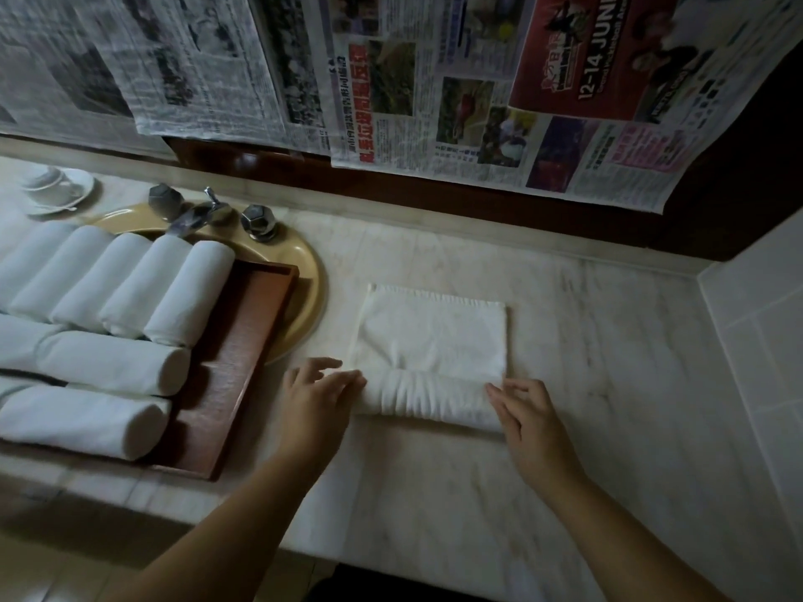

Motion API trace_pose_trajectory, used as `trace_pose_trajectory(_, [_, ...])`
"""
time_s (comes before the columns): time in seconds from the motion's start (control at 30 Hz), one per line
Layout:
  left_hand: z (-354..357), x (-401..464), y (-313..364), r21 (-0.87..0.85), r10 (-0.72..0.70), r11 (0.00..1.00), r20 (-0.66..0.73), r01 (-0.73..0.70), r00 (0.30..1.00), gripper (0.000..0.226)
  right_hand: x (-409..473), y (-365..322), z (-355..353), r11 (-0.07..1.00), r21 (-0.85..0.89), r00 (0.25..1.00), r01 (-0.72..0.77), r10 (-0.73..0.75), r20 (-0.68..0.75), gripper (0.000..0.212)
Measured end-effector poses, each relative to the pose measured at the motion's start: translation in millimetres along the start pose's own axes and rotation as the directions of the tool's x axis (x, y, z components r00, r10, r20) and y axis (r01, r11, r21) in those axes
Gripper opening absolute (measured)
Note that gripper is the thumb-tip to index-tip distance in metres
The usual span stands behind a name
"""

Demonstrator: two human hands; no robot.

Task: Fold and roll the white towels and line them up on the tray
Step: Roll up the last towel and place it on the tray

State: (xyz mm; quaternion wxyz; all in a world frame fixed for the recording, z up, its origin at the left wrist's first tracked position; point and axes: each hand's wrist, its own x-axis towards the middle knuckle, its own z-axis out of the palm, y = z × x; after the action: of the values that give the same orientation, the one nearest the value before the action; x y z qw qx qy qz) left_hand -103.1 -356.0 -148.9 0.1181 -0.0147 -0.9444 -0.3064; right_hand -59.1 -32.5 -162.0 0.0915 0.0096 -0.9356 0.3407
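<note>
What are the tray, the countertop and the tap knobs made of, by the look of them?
The tray looks like reddish-brown wood with a smooth, slightly glossy finish; faint grain shows. The countertop looks like polished pale marble or a stone imitation, going by its grey veining. The knobs look like chromed metal, faceted and mirror-bright, though plated plastic cannot be ruled out.

Single head cam, wide-angle, worn by the person, looking forward and steeply down at the marble counter (565, 384). Close range: forearms enter from the bottom edge. Counter fills the middle, its front edge bottom-left. Beyond the counter, the newspaper-covered wall (434, 102) fills the top of frame. Edges bend from lens distortion. No second view to overlap.
</note>
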Motion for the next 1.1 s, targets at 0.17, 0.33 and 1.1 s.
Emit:
trace_pose_trajectory(0.17, [1.0, 1.4, -34.5, -0.021, 0.384, 0.922, 0.171, -0.386, 0.907, 0.059, -18.0, 3.2, -8.2, 0.998, 0.001, 0.997, 0.065, -0.065, 0.037, 0.045])
trace_pose_trajectory(0.33, [-1.9, 31.6, -41.3, -0.036, 0.484, 0.868, 0.276, -0.494, 0.830, 0.064, -18.4, 6.4, -1.6, 0.999, 0.035, 0.997, 0.015, -0.018, 0.070, 0.045])
trace_pose_trajectory(1.1, [13.8, 106.7, -0.5, -0.234, -0.191, 0.908, 0.504, 0.346, 0.842, 0.035, 71.3, -3.5, -10.1, 0.623, 0.337, 0.708, -0.706, 0.623, 0.332, 0.025])
